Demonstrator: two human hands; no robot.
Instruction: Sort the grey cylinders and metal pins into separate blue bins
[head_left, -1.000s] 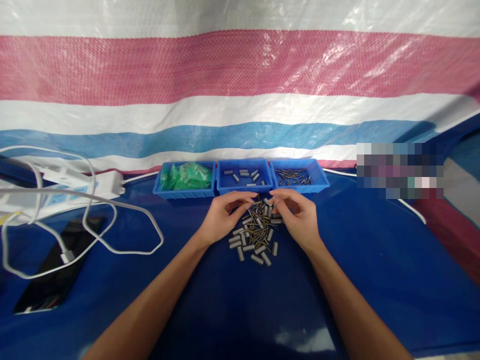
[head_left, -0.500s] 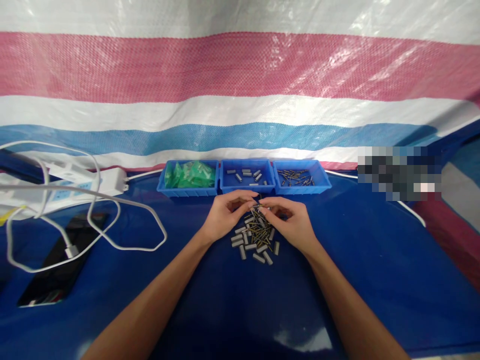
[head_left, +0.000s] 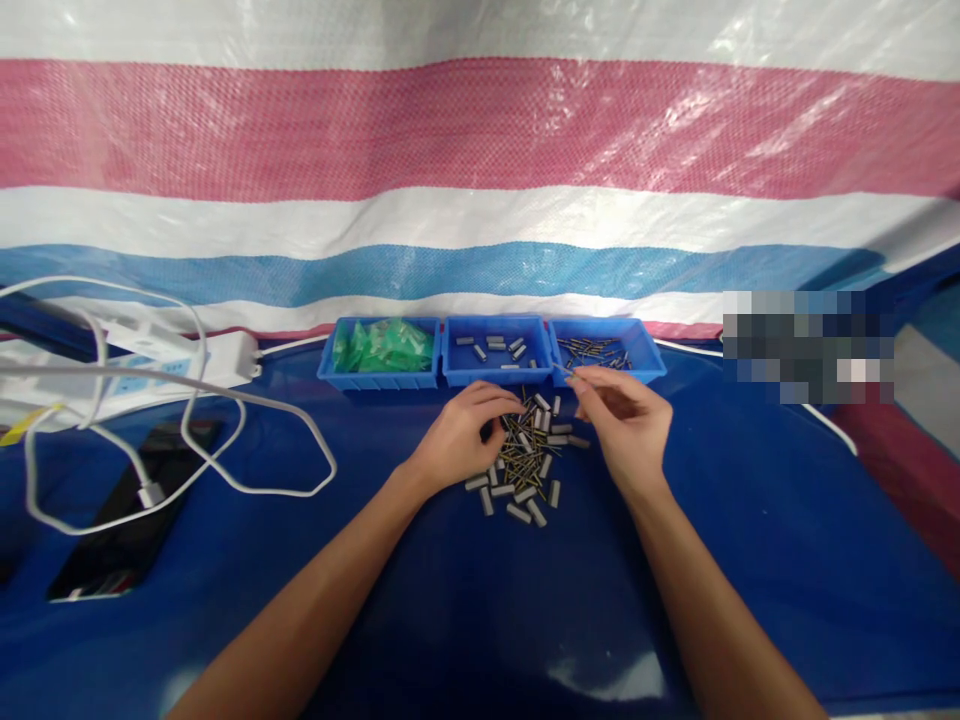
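Note:
Near the front edge of the right blue bin, my right hand (head_left: 626,420) is closed in a pinch on a thin metal pin (head_left: 566,372). My left hand (head_left: 469,430) rests at the left side of the pile, thumb and curled fingers apart, with nothing visible between them. Between both hands lies a mixed heap on the table: thin brass-and-dark metal pins (head_left: 523,468) in the middle, and short grey metal cylinders (head_left: 536,512) around and among them. The left fingers cover part of the heap's upper left.
Three blue bins stand behind the heap: the left bin (head_left: 379,381) holds green plastic bags, the middle bin (head_left: 469,376) several cylinders, the right bin (head_left: 641,374) pins. At left are a power strip (head_left: 232,358), a white cable (head_left: 330,450) and a black phone (head_left: 105,550).
My hands have parted. The right hand has moved right and up toward the right bin with a thin pin; the left stays by the heap, its thumb now lower and away from the fingertips.

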